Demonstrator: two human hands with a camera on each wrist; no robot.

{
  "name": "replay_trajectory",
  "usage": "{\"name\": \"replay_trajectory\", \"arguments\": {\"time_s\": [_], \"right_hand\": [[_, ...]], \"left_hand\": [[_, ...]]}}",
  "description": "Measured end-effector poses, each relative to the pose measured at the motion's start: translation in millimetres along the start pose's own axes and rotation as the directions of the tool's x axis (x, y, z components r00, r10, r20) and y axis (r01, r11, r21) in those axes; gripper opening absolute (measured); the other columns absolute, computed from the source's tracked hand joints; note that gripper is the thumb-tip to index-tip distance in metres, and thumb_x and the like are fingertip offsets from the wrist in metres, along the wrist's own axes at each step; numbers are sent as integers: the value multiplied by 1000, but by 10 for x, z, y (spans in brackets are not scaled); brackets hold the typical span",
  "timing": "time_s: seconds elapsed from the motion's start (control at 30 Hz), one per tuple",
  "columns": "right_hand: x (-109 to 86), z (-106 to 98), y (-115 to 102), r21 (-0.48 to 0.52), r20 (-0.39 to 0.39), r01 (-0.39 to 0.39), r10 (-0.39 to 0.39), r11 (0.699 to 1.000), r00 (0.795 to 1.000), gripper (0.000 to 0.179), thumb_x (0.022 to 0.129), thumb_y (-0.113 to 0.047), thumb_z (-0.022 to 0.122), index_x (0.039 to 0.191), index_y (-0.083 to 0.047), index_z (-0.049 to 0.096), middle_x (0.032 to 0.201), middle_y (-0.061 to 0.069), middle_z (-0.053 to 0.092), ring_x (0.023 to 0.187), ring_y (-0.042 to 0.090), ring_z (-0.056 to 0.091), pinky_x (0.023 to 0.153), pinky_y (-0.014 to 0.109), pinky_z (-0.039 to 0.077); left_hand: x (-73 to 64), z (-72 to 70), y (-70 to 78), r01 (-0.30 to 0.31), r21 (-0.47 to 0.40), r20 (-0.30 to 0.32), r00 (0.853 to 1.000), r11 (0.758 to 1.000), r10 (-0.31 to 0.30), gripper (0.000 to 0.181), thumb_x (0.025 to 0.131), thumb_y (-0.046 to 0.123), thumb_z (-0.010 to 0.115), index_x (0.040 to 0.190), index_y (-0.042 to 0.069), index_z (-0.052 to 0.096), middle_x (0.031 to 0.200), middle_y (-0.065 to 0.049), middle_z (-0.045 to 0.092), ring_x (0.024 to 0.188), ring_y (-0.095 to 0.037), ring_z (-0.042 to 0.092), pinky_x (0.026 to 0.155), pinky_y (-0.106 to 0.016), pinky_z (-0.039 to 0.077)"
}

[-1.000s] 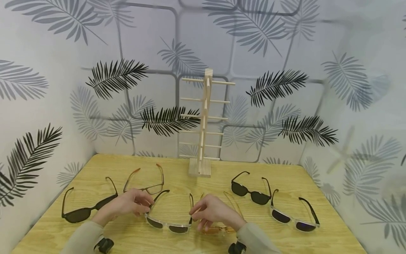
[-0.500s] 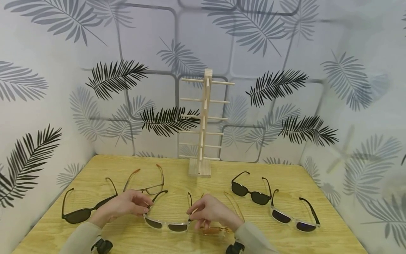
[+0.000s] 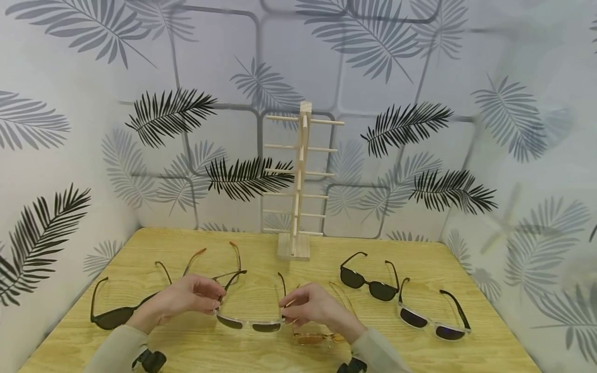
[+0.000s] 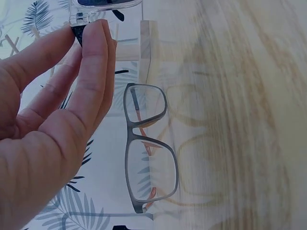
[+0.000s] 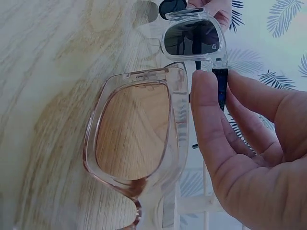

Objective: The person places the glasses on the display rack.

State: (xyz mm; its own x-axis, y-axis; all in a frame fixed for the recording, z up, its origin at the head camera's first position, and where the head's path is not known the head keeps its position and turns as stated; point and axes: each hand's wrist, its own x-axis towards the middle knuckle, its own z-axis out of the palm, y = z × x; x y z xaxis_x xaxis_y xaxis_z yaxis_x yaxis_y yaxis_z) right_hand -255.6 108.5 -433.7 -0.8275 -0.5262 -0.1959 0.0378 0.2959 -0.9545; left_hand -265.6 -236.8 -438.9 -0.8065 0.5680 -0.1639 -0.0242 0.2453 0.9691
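Between the two hands is a pair of sunglasses with a clear front frame, dark lenses and black temples spread toward the back. My left hand pinches its left temple by the hinge, thumb against fingers. At the opposite hinge my right hand pinches the other temple, as the right wrist view also shows. Orange-tinted glasses with a clear frame lie just below the right hand. Behind the left hand are thin-framed eyeglasses with orange temple tips, partly overlapped by the held sunglasses in the head view.
A wooden display rack with several rows of pegs stands at the back of the wooden table. Black sunglasses lie at the left, partly behind the left arm. Black sunglasses and clear-framed sunglasses lie at the right.
Both hands keep their pinch on the sunglasses. The front of the sunglasses has risen and tipped, now showing narrower lenses and overlapping the thin-framed eyeglasses behind.
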Motion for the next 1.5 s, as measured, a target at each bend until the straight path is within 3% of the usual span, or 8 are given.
{"name": "replay_trajectory", "arguments": {"time_s": [0.17, 0.43, 0.73, 1.2, 1.5], "right_hand": [[-30, -36, -22, 28, -42, 10, -8, 1000, 999, 27, 91, -9, 69, 114, 5, 69, 97, 18, 73, 83, 31, 72, 73, 42, 61], [-77, -174, -25, 73, -80, 18, -12, 997, 997, 29, 91, -9, 69, 116, 6, 68, 109, 23, 69, 79, 19, 71, 80, 44, 60], [-134, -299, 5, 116, -83, 46, -37, 992, 996, 36, 91, -9, 70, 121, 9, 63, 106, 18, 69, 81, 19, 71, 85, 46, 58], [-171, -438, 63, 125, -130, 52, -35, 991, 991, 37, 90, -11, 71, 123, 5, 64, 104, 13, 68, 86, 19, 70, 89, 47, 57], [-167, -509, 52, 137, -161, 83, -60, 987, 985, 36, 90, -10, 71, 122, 4, 64, 97, 7, 70, 84, 15, 70, 88, 44, 58]], "left_hand": [[20, 28, 49, -20, -24, -1, 1000, 999, 20, 43, 93, 14, 68, 128, -8, 56, 118, -21, 61, 101, -24, 66, 91, -46, 56], [103, 176, 87, -46, -95, -54, 998, 994, 41, 43, 90, 12, 71, 127, -6, 58, 114, -18, 60, 96, -22, 67, 88, -46, 58], [205, 255, 104, -75, -97, -108, 992, 992, 65, 52, 88, 13, 74, 132, -8, 55, 121, -18, 60, 102, -21, 65, 90, -44, 57], [373, 344, 93, -114, -84, -120, 987, 990, 104, 50, 89, 14, 73, 132, -6, 56, 121, -17, 62, 102, -21, 65, 94, -51, 54], [477, 355, 154, -121, -73, -165, 980, 990, 107, 49, 90, 16, 72, 133, -3, 56, 125, -18, 61, 109, -25, 63, 94, -44, 55]]}}
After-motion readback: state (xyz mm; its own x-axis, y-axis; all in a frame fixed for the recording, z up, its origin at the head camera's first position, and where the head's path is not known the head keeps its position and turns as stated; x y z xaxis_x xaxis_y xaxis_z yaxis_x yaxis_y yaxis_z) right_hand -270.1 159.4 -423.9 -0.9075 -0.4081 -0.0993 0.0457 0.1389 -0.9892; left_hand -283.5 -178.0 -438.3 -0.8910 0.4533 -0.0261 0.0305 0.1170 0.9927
